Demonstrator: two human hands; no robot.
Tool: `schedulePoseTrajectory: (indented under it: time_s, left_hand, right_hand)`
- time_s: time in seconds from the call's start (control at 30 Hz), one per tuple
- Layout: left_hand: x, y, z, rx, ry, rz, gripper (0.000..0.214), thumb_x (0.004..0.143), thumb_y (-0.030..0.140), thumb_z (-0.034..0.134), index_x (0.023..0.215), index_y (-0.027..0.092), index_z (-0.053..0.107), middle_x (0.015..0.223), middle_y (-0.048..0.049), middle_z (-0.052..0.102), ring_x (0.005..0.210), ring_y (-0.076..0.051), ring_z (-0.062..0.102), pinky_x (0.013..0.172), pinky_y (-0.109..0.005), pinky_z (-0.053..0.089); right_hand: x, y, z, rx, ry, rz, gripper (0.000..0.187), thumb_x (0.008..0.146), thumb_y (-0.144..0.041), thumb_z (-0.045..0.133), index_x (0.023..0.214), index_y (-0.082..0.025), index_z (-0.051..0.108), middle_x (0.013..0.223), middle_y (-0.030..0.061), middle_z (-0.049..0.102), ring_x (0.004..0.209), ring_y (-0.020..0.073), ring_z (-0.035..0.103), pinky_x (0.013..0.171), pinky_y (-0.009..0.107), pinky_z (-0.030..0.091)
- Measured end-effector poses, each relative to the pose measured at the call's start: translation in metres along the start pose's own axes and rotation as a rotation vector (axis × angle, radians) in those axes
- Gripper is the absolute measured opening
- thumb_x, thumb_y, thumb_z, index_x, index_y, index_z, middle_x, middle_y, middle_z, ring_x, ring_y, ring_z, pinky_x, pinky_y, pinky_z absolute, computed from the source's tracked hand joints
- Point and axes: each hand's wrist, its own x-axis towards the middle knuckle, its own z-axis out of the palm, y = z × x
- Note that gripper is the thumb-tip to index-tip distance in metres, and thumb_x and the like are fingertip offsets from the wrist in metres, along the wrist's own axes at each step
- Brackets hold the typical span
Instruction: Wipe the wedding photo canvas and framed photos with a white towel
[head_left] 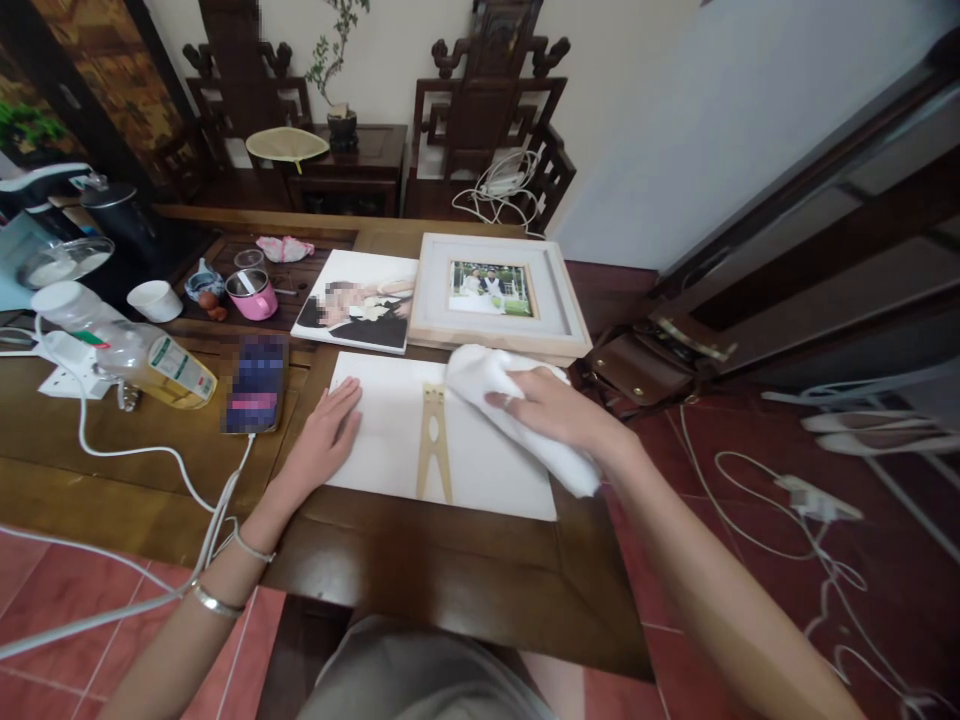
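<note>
The right hand's [551, 405] fingers grip a bunched white cloth [534, 442] on the right end of a white panel [382, 430]; the left hand [322, 435] rests loosely at its left edge. The panel lies on the surface [465, 565]. Farther left, a bottle [133, 345] holds yellow liquid; something pale sits in a pink cup [260, 304].

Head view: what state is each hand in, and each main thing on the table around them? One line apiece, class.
Left hand: open, resting on the white panel
Right hand: closed on the white cloth
White cloth: bunched
White panel: lying flat
Wooden piece: flat against the white panel
Framed picture: face up
Photo panel: face up
Phone: cable plugged in
Bottle: partly filled
Pink mug: upright
</note>
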Motion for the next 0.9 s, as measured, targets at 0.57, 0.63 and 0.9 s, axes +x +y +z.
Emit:
schedulePoseTrajectory:
  time_s: [0.57,0.63,0.9]
  left_hand:
    - [0.002,0.003,-0.002,-0.007,-0.007,-0.026,0.043,0.097,0.036,0.041,0.132,0.016,0.054,0.143,-0.013,0.049,0.137,-0.024,0.04,0.117,-0.05,0.024]
    - [0.002,0.004,-0.003,-0.01,-0.012,-0.028,0.043,0.097,0.036,0.041,0.132,0.016,0.054,0.143,-0.0132,0.049,0.137,-0.024,0.04,0.117,-0.05,0.024]
    - [0.002,0.003,-0.003,-0.005,-0.012,-0.026,0.043,0.097,0.035,0.04,0.132,0.015,0.054,0.143,-0.0133,0.049,0.138,-0.024,0.039,0.118,-0.05,0.024]
  right_hand:
    - [-0.039,0.009,0.023,-0.079,0.002,-0.188,0.018,0.082,-0.018,0.045,0.086,-0.018,0.062,0.14,0.0134,0.052,0.128,0.0382,0.046,0.103,0.054,0.039]
    - [-0.015,0.014,0.022,-0.094,0.055,-0.175,0.02,0.086,-0.022,0.042,0.086,-0.017,0.061,0.137,0.0155,0.054,0.12,0.0371,0.053,0.104,0.056,0.036]
    - [-0.045,-0.009,0.029,-0.037,-0.013,-0.277,0.021,0.07,-0.008,0.047,0.081,-0.019,0.061,0.137,0.0145,0.054,0.144,0.0327,0.02,0.114,0.063,0.015]
